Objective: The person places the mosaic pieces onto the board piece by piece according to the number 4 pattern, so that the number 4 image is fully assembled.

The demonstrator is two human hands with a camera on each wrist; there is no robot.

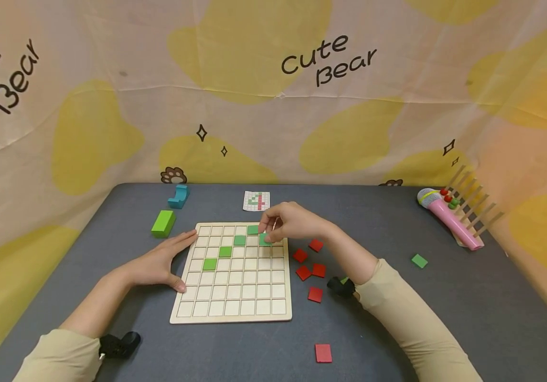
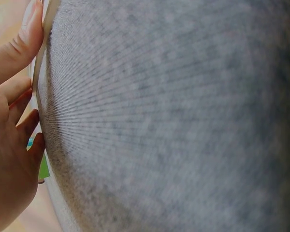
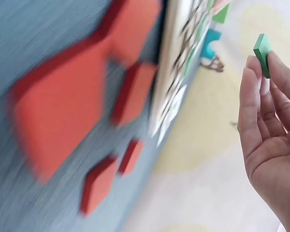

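Between thumb and fingertips, my right hand pinches a green square tile, above the upper right part of a pale wooden grid board. Several green tiles lie on the board in a diagonal row rising to the right. My left hand rests along the board's left edge, its fingers extended at the upper corner and the thumb lower down. In the left wrist view, the fingers and thumb touch the board's rim. A small card printed with a green and red grid pattern lies behind the board.
Several red tiles lie right of the board, one red tile nearer the front. A green tile sits farther right. At back left are a green block and a blue curved block. A pink toy microphone lies against a pegged stand.
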